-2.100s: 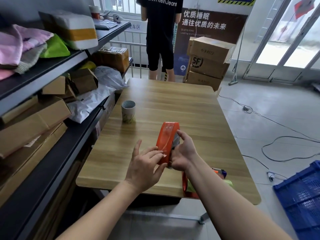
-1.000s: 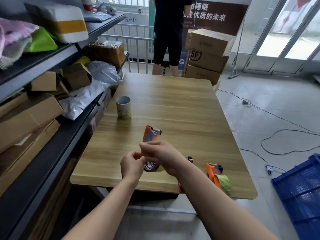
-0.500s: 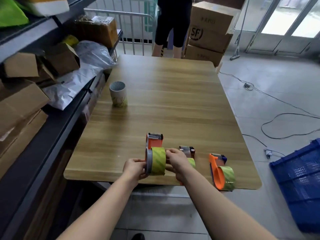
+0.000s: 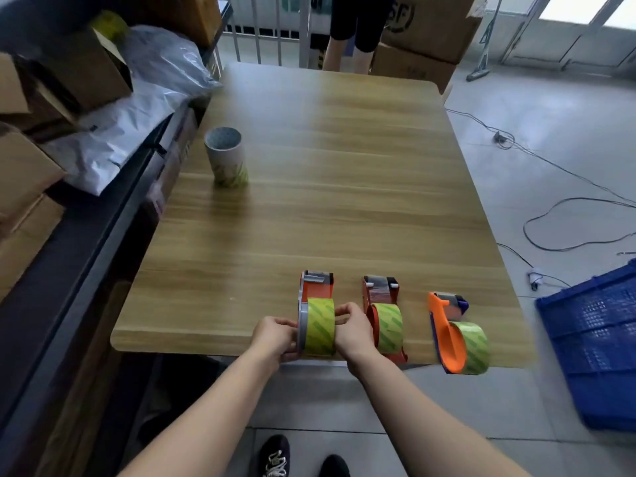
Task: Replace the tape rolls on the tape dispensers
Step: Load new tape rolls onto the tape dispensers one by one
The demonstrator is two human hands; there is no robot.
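Note:
Three orange tape dispensers stand in a row at the near edge of the wooden table (image 4: 327,160), each loaded with a yellow-green tape roll. The left dispenser (image 4: 315,290) carries a roll (image 4: 320,327) that both my hands hold. My left hand (image 4: 277,335) grips its left side at the grey hub. On the roll's right side my right hand (image 4: 352,330) has its fingers curled round the edge. The middle dispenser (image 4: 380,297) and the right dispenser (image 4: 447,328) stand untouched.
A stack of empty cardboard tape cores (image 4: 225,156) stands at the table's left. Shelves with boxes and plastic bags (image 4: 130,98) run along the left. A blue crate (image 4: 599,342) and cables (image 4: 557,215) lie on the floor right. A person stands beyond the table's far end.
I brought the orange dispenser down from in front of me and set it on the near table edge beside the other two. Both hands now hold its roll.

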